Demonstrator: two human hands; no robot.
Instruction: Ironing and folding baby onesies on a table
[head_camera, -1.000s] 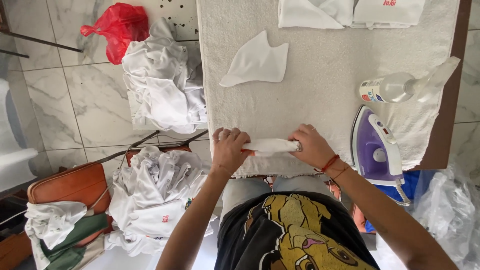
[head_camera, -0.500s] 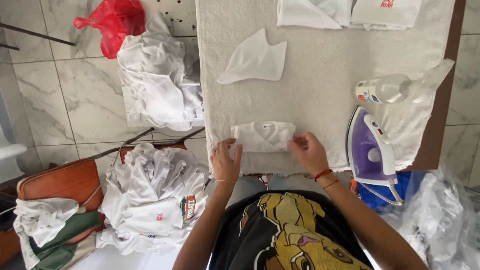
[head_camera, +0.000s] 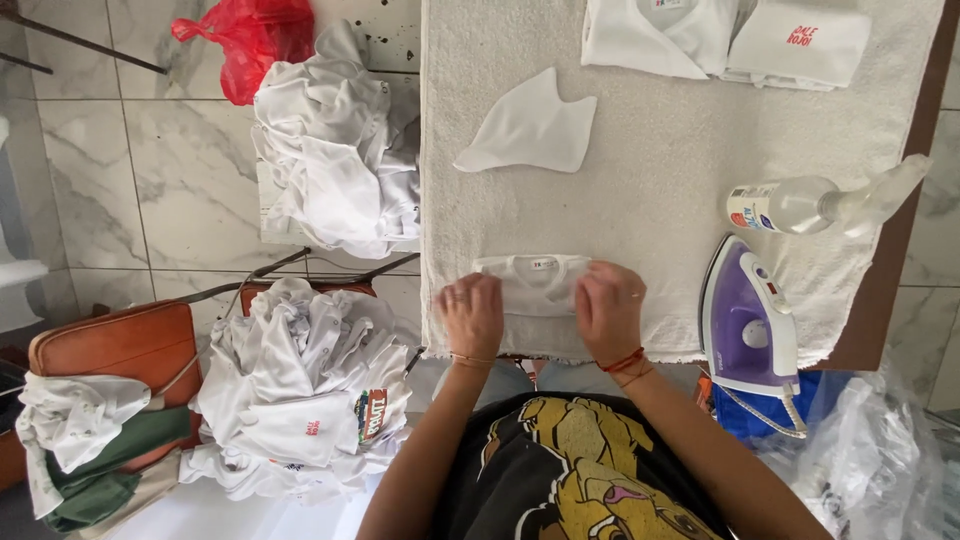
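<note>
At the near edge of the towel-covered table (head_camera: 680, 170), I press my left hand (head_camera: 470, 317) and right hand (head_camera: 608, 310) flat, fingers together, on the small white garment (head_camera: 535, 283) to pin its fold (iron (head_camera: 748, 325) parked aside, within reach).

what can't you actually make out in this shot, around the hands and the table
Head view only:
- Small white garment: its near part lies under the left hand and right hand.
- Folded white clothes: cut off by the top edge.
- Purple iron: soleplate faces away; cord's end lost in the bags below.
- Spray bottle: fill level unclear through the clear plastic.
</note>
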